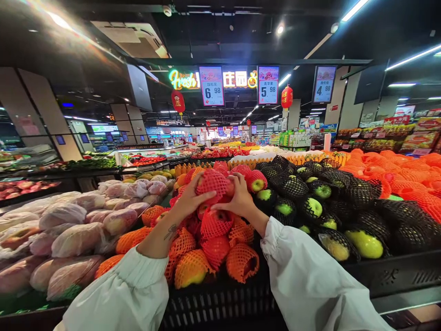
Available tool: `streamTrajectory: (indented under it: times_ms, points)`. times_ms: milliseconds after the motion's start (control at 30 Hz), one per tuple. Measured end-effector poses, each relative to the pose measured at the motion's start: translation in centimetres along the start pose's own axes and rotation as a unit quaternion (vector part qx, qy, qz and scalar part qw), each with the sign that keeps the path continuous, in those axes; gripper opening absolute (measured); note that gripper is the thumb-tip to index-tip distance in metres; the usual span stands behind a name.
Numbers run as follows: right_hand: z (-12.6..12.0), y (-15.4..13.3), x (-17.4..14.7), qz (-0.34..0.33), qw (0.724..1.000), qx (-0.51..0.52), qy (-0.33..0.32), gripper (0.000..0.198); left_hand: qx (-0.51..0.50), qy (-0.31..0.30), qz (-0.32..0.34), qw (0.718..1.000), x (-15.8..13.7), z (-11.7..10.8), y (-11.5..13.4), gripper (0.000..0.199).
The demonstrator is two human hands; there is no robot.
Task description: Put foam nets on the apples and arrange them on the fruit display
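Observation:
Both my hands are around an apple in a pink-red foam net (212,185), at the top of a heap of netted fruit. My left hand (189,197) grips it from the left, thumb across its front. From the right, my right hand (242,196) holds it with the thumb below and fingers over the far side. Just under it sits another apple in a red foam net (215,224). Lower down, a yellow apple in an orange net (193,269) and an orange-netted fruit (243,262) lie along the front of the heap.
Green apples in black nets (314,207) fill the bin to the right, with orange-netted fruit (409,174) beyond. Plastic-wrapped fruit (77,230) is piled on the left. A black slatted crate wall (217,305) runs along the front. Price screens (211,86) hang overhead.

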State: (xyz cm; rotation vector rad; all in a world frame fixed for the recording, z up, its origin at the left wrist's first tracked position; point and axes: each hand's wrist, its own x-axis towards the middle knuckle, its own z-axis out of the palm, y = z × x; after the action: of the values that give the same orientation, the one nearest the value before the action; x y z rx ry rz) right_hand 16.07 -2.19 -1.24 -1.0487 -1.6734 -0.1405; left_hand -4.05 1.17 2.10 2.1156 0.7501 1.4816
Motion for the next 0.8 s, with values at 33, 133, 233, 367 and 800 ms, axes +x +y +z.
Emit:
streamTrajectory:
  times_ms: [33, 133, 233, 367, 800]
  points:
    - [0.0, 0.2, 0.1, 0.008, 1.000, -0.002, 0.004, 0.090, -0.011, 0.051, -0.001, 0.999, 0.5, -0.6, -0.5, 0.070]
    - [-0.2, 0.6, 0.3, 0.015, 1.000, 0.000, 0.021, 0.078, -0.018, 0.221, -0.013, 0.975, 2.2, -3.1, -2.3, 0.066]
    - [-0.2, 0.9, 0.4, 0.002, 1.000, 0.008, 0.026, 0.073, 0.011, 0.343, -0.046, 0.938, 3.3, -6.0, -4.4, 0.064]
    - [0.0, 1.5, 0.5, -0.016, 0.999, 0.014, 0.029, 0.071, 0.044, 0.405, -0.135, 0.903, 2.6, -8.9, -7.2, 0.071]
    - [-0.5, 1.4, 0.6, -0.002, 1.000, 0.022, 0.011, 0.067, 0.405, 0.131, -0.369, 0.827, 1.0, -11.3, -11.2, 0.083]
